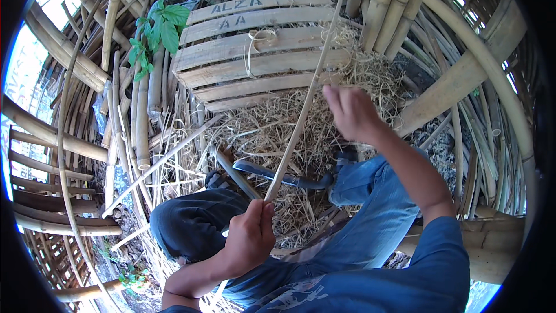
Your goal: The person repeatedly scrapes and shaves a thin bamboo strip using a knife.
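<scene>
My left hand (250,237) is closed around the near end of a long thin bamboo strip (305,103), which slants up and away to the right over the shavings. My right hand (351,113) is raised beside the strip's middle, blurred, fingers apart; I cannot tell if it touches the strip. A curved dark blade with a handle (272,175) lies on the ground between my knees, which are in blue trousers.
A slatted bamboo panel (255,52) lies ahead, with a coil of thin strip (260,37) on it. Dry bamboo shavings (272,130) cover the ground. Thick bamboo poles (394,6) lean at right, more poles (136,110) at left, a green plant (165,26) behind.
</scene>
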Available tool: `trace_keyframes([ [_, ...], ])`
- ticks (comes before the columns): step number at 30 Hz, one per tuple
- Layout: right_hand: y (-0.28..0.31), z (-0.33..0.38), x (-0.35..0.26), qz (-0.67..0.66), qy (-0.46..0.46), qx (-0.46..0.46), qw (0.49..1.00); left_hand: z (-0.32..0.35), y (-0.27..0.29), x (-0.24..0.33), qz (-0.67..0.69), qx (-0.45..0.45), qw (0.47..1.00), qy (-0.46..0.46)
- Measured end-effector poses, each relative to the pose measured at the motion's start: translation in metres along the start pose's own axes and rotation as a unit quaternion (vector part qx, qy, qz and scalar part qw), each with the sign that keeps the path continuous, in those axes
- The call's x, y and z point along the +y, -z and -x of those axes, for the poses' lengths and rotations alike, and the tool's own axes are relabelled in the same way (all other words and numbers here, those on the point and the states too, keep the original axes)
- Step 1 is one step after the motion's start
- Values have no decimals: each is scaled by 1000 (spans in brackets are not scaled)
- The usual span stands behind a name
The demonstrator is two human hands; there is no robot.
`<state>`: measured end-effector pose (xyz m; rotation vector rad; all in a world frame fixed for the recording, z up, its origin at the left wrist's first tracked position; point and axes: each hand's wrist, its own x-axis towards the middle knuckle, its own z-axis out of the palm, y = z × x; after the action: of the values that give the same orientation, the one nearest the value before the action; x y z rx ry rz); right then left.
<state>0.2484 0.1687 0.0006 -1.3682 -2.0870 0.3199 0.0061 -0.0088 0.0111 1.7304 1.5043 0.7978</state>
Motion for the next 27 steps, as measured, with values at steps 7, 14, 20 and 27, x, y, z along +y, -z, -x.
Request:
trace_keyframes([
  [7, -7, 8, -1, 46, 65, 22, 997, 0, -1, -2, 2, 1, 1000, -12],
  [14, -2, 9, -2, 2, 42, 41, 998, 1, 1, 1, -11, -7, 1000, 7],
  [20, -9, 5, 5, 39, 30, 40, 998, 2, 1, -1, -18, -8, 1000, -2],
  [27, -2, -14, 11, 50, 5, -14, 999, 4, 1, -1, -21, -2, 1000, -9],
])
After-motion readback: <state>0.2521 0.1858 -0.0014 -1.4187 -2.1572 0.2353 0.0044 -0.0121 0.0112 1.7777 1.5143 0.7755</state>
